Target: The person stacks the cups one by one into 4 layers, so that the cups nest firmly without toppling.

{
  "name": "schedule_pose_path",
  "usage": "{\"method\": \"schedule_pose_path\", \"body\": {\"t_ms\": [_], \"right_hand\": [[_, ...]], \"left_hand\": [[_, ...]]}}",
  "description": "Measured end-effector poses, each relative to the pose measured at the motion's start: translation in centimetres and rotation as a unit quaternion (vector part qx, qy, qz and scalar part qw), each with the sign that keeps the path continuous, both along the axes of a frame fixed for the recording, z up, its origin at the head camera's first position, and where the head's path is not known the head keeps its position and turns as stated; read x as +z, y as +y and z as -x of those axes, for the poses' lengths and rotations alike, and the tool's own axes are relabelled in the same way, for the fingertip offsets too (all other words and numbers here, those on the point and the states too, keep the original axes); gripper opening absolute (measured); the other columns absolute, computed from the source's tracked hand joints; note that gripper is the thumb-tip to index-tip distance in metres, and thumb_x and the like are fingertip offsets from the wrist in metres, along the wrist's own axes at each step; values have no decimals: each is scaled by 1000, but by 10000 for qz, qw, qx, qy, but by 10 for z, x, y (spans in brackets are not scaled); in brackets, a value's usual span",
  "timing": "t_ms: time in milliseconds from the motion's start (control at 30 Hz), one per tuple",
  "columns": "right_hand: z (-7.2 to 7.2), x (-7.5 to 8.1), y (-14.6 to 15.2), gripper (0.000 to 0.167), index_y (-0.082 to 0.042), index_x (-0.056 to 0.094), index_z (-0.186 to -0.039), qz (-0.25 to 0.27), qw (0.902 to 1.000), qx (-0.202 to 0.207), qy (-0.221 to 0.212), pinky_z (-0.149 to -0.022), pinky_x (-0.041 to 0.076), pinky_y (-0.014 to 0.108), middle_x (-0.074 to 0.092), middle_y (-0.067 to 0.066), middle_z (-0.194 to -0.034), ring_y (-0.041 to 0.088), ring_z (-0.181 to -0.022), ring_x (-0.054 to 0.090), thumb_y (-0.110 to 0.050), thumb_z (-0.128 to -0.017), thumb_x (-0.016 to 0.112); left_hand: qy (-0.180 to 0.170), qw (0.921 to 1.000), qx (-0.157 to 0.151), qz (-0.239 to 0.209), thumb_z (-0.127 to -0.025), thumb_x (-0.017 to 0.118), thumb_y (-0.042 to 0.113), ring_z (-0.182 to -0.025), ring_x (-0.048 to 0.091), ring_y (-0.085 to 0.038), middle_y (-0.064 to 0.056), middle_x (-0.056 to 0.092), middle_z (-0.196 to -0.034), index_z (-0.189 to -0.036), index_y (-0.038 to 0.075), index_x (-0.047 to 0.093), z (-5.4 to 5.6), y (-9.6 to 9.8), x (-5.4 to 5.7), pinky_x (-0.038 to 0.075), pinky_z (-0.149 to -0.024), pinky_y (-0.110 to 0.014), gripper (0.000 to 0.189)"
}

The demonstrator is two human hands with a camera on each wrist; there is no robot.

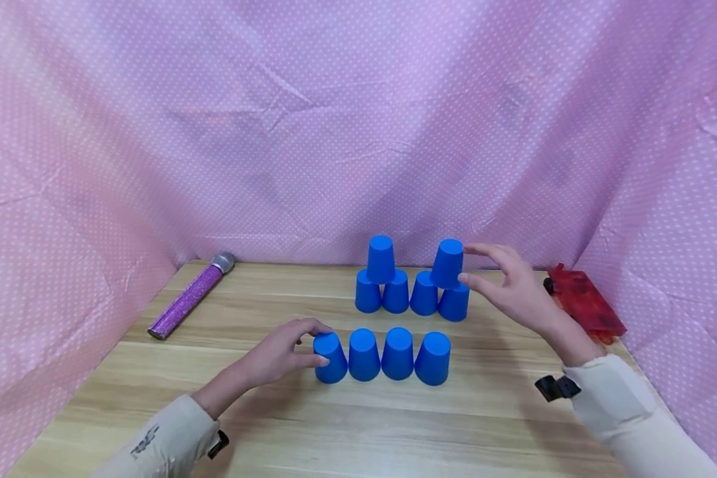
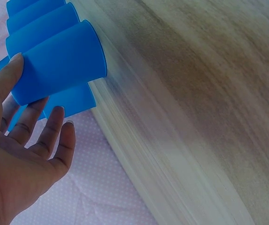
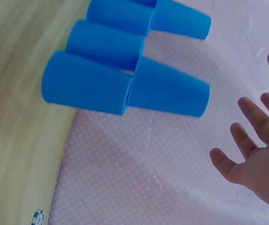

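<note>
Several blue cups stand upside down in two groups. At the left end of the front row, my left hand (image 1: 287, 352) pinches a blue cup (image 1: 331, 358) between thumb and fingers; the left wrist view shows the thumb on this cup (image 2: 61, 63). Behind that row are two small stacks, each with one cup on two. My right hand (image 1: 516, 285) is beside the top cup (image 1: 448, 264) of the right stack. In the right wrist view its fingers (image 3: 258, 119) are spread, apart from that cup (image 3: 169, 89). The left stack's top cup (image 1: 381, 260) sits across its two lower cups.
A purple glittery microphone (image 1: 188, 299) lies at the table's left edge. A translucent red object (image 1: 588, 302) lies at the right edge. Pink dotted cloth (image 1: 311, 133) hangs around the wooden table (image 1: 394, 431). A poker chip (image 3: 38, 217) shows in the right wrist view.
</note>
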State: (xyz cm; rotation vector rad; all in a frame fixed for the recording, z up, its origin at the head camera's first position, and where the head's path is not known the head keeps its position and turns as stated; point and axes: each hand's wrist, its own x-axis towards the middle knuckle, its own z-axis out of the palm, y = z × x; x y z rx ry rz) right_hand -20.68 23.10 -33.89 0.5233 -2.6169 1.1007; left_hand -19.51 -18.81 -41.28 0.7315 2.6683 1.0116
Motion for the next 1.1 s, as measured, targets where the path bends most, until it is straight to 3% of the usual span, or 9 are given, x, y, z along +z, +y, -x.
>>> {"method": "schedule_pose_path", "body": {"t_ms": [200,367,567,733,867,1100], "right_hand": [[-20,-17,-4,55,-16,51,-146,-258,9986,464,-78,-103,36,73,50,10,-150,38,-141,39,-32,-96,68],[-31,-35,-6,54,-25,50,-147,-377,9957,742,-414,-100,41,73,51,8,-152,40,-141,42,-35,-96,67],[-34,-60,-8,58,-33,52,-145,-439,9930,811,-741,-97,46,69,52,6,-150,38,-138,47,-46,-91,71],[-35,-75,-11,64,-25,53,-145,-326,9903,945,-967,-101,44,69,55,3,-148,38,-139,47,-48,-89,73],[-35,-82,-14,63,-21,53,-145,-238,9881,1118,-1029,-102,43,69,56,3,-147,39,-138,47,-45,-90,72],[-37,-85,-18,59,-28,54,-143,-200,9863,1150,-1164,-99,45,69,57,4,-144,40,-136,47,-44,-89,73]], "left_hand": [[75,10000,-23,2,-88,76,40,-119,58,-18,10,65,-123,-132,26,60,1,0,0,51,-98,-48,48],[87,10000,-18,15,-88,76,40,-119,59,-17,10,66,-122,-132,26,60,2,0,-1,50,-98,-48,48],[45,9999,68,70,-88,76,41,-119,59,-17,11,66,-122,-131,29,60,2,0,-1,51,-98,-47,47],[-8,10000,46,44,-88,76,40,-120,59,-18,10,66,-122,-131,29,60,2,1,-1,51,-99,-48,47],[-29,10000,42,19,-88,76,40,-120,59,-18,10,66,-122,-130,30,60,1,1,-1,50,-99,-48,46],[2,10000,25,33,-88,76,40,-120,59,-17,10,66,-122,-130,29,60,1,1,-1,50,-99,-48,46]]}}
